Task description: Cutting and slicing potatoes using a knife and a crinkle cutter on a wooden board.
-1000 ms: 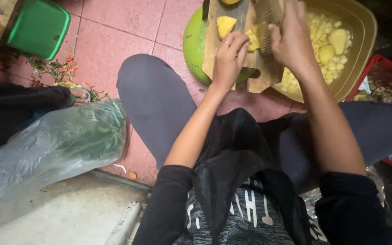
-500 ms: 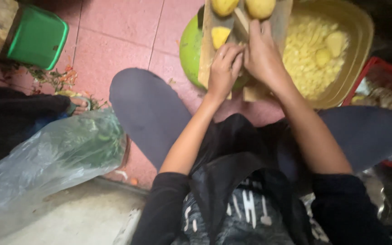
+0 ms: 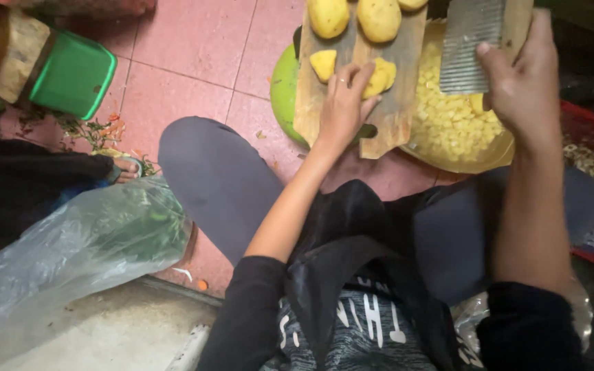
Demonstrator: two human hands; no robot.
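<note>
Yellow potato piece (image 3: pixel 377 77) lies on the wooden board (image 3: pixel 393 117), the left hand (image 3: pixel 342 110) closing its fingers on it. Right hand (image 3: pixel 525 86) grips a crinkle-bladed cutter (image 3: pixel 470 42) above the bowl of cut pieces (image 3: pixel 448 130).

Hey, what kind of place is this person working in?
Probably an informal floor-level food-prep spot: peeled potatoes on a wooden cutting board, a yellow bowl of cut pieces, and a red tiled floor.
</note>
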